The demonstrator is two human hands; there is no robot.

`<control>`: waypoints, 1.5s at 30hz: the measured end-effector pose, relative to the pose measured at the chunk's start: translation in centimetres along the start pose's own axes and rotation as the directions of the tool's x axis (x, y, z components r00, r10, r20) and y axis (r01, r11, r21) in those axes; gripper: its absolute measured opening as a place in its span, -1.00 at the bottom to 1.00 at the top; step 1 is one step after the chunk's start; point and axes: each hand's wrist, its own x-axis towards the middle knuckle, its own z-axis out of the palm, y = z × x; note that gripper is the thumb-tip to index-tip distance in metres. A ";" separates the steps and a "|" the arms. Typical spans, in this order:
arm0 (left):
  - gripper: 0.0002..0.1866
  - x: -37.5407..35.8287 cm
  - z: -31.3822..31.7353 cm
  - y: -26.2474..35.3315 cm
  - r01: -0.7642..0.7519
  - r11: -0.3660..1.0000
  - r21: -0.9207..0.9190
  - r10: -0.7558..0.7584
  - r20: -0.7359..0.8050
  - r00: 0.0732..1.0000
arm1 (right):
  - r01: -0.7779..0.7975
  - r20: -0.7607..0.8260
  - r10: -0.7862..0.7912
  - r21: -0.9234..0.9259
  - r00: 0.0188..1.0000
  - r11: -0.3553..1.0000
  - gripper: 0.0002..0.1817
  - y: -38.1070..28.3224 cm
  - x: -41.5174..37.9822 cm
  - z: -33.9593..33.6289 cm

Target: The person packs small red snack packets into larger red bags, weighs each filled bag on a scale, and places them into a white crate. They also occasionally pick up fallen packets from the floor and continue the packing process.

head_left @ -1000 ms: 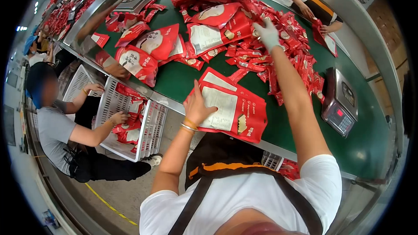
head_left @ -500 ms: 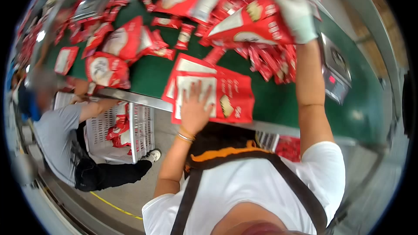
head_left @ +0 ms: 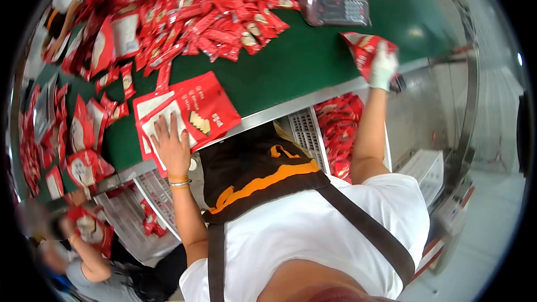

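left hand (head_left: 171,148) is lying palm-down, spread on flat red pouches (head_left: 217,103) | pouches are lapping the front edge of the bench (head_left: 291,67), red ends pointing back-right, long axis slanting to it | gloved right hand (head_left: 384,67), out sideways, is gripping a red bag (head_left: 362,47) by that edge toward the right corner; bag's axis unclear

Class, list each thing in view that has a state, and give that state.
Flat pouches: overlapping, lying flat
Left grip: open, spread on them
Held pouch: clutched, partly hidden
Right grip: gloved, closed on it
Scale: on, display glowing red
Sachets: loose, heaped
White crate: loaded with red packets
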 end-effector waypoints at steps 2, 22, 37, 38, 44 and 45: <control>-0.38 0.0 0.3 -0.2 -0.005 1.000 0.017 0.004 0.024 1.000 | -0.285 0.031 0.290 0.310 0.957 0.907 -0.37 6.4 -2.8 3.0; -0.39 0.2 0.5 -0.6 -0.048 0.997 0.059 0.048 0.001 0.999 | -0.101 0.504 0.273 -0.341 0.820 0.934 -0.57 6.8 -7.6 3.0; -0.39 0.3 0.3 -0.1 -0.140 0.990 0.020 0.141 -0.057 0.988 | 0.525 0.556 -0.469 0.069 0.686 0.848 -0.47 -3.6 -18.9 2.7; -0.39 0.2 0.5 0.1 -0.142 0.990 0.014 0.143 -0.059 0.988 | 0.567 0.524 -0.518 0.079 0.676 0.820 -0.47 -3.0 -19.0 4.8; -0.40 0.2 0.3 -0.3 -0.132 0.991 0.007 0.133 -0.058 0.989 | 0.428 0.217 -0.430 0.056 0.877 0.902 -0.75 0.5 -17.7 3.0; -0.40 0.1 0.2 -0.2 -0.131 0.991 -0.002 0.131 -0.053 0.990 | 0.370 0.182 -0.361 -0.016 0.915 0.929 -0.76 2.6 -17.5 2.7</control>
